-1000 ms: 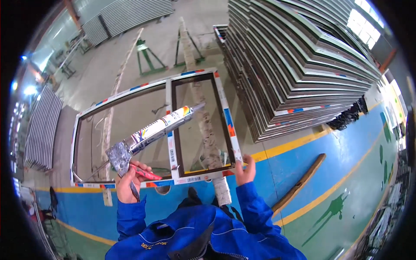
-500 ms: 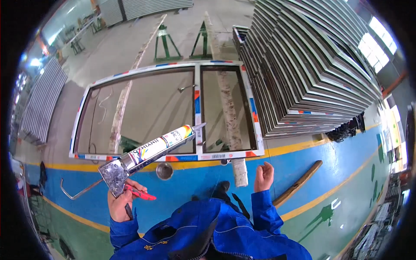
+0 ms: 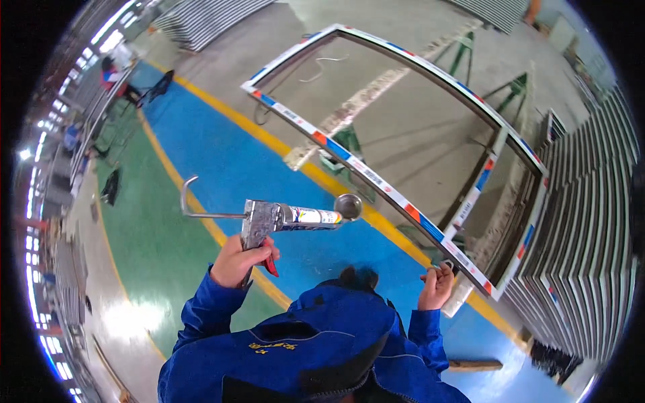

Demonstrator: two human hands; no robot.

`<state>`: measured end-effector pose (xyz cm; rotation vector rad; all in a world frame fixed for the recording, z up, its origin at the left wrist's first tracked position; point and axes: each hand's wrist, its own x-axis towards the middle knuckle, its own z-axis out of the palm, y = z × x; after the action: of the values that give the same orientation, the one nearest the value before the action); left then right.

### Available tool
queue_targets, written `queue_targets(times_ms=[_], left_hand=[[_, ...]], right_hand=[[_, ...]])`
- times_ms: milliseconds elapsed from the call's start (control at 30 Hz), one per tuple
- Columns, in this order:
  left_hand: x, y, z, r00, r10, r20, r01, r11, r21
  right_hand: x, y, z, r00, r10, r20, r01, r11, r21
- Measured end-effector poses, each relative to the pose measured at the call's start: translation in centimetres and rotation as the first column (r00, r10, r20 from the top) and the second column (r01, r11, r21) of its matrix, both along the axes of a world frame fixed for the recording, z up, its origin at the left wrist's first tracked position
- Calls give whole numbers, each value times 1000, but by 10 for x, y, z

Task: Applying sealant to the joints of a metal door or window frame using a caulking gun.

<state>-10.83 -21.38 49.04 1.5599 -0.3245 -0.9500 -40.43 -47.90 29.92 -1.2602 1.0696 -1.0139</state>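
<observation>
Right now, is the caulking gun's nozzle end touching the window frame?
Apart. The head view shows the caulking gun in the left hand, its front end over blue floor, with a clear strip of floor between it and the window frame.

A window-making factory hall: painted blue and green floor (image 3: 222,161) with yellow lines, a glazed window frame (image 3: 403,195) on trestles, stacked frames (image 3: 584,262) at right.

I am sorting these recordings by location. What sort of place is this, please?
Most likely a workshop that makes windows. A large window frame rests on green trestles, many more frames are stacked at the right, and the left hand holds a caulking gun.
</observation>
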Motion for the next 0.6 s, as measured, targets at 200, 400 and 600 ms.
queue_targets(times_ms=[200,400,600], left_hand=[[26,23,-78,978,157,140,-187,953,237],[89,34,-181,973,52,225,-152,879,451],[158,28,-279,973,-8,229,-145,752,642]], right_hand=[[27,-3,-25,975,212,61,-215,975,49],[38,0,-39,970,244,-18,-244,970,10],[58,9,-38,967,172,-189,-197,973,-123]])
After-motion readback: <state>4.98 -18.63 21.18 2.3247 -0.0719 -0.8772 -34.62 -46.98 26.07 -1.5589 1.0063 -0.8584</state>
